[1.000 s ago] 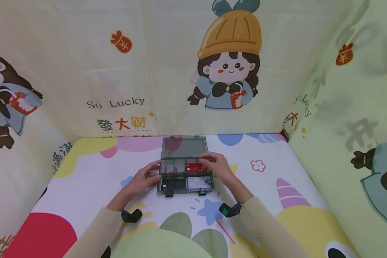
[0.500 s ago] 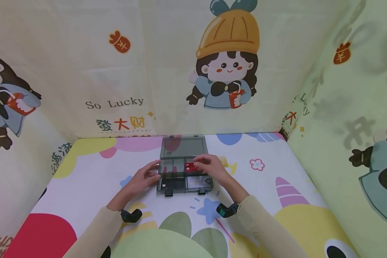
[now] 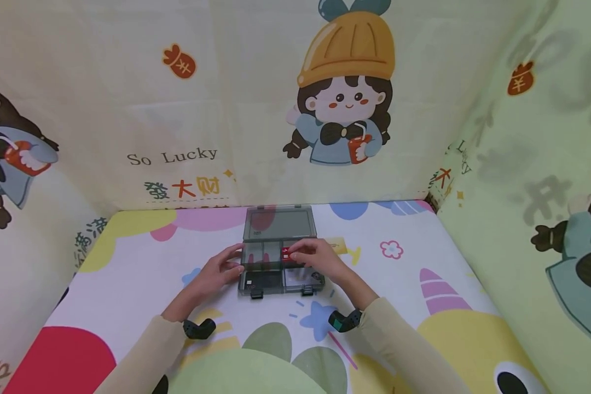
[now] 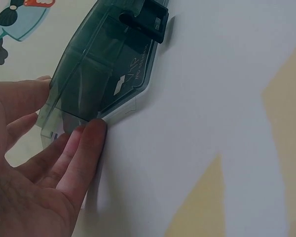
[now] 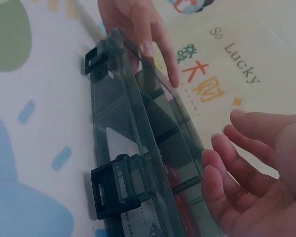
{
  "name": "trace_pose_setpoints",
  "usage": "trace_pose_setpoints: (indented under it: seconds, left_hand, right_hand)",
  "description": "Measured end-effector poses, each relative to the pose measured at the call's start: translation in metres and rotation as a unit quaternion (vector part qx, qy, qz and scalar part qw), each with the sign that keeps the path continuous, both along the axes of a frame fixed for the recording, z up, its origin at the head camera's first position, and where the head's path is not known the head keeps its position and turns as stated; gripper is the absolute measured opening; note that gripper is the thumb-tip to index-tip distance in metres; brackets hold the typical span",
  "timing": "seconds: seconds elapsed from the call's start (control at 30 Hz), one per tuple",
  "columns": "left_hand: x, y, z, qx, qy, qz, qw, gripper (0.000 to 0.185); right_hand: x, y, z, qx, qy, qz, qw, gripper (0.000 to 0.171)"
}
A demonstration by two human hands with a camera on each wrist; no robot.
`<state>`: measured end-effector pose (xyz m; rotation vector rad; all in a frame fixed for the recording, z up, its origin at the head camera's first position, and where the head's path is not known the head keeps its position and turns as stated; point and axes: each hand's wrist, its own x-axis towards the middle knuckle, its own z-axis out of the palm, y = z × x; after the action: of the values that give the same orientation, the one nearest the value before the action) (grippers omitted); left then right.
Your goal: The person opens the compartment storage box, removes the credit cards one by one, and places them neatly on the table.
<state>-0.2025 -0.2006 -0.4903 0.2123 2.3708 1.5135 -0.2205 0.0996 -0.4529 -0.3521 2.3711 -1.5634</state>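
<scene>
While the smoky compartment box (image 3: 279,268) lies open on the patterned table (image 3: 413,273), its left edge is touched by the straight fingers of the left hand (image 3: 215,272). A red card (image 3: 287,254) in a rear compartment is covered by the right hand (image 3: 317,258), apparently relaxed with nothing clearly pinched.

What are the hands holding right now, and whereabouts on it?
The left hand steadies the open grey organizer box at its left side wall. The right hand reaches over the red card; whether it grips cannot be told.
</scene>
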Motion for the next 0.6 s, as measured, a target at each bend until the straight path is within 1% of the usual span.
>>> trace_pose_setpoints:
  seconds: [0.13, 0.3, 0.5, 0.6]
  left_hand:
    - [0.0017, -0.0013, 0.0004, 0.002, -0.002, 0.0, 1.0, 0.062]
    - [0.0035, -0.001, 0.0033, 0.01, -0.004, 0.003, 0.9999, 0.062]
    - [0.0014, -0.0016, 0.0017, 0.012, 0.0, -0.002, 0.9999, 0.062]
    - [0.0005, -0.0015, 0.0009, 0.013, 0.002, -0.002, 0.9999, 0.062]
  right_hand:
    - [0.0016, -0.0005, -0.0003, -0.005, -0.008, 0.025, 1.0, 0.022]
    - [0.0025, -0.0024, -0.0036, -0.007, -0.004, 0.061, 0.998, 0.025]
    - [0.0031, -0.0044, -0.0052, -0.009, -0.007, 0.073, 0.997, 0.024]
    - [0.0053, -0.0053, -0.0032, -0.008, -0.007, 0.079, 0.997, 0.025]
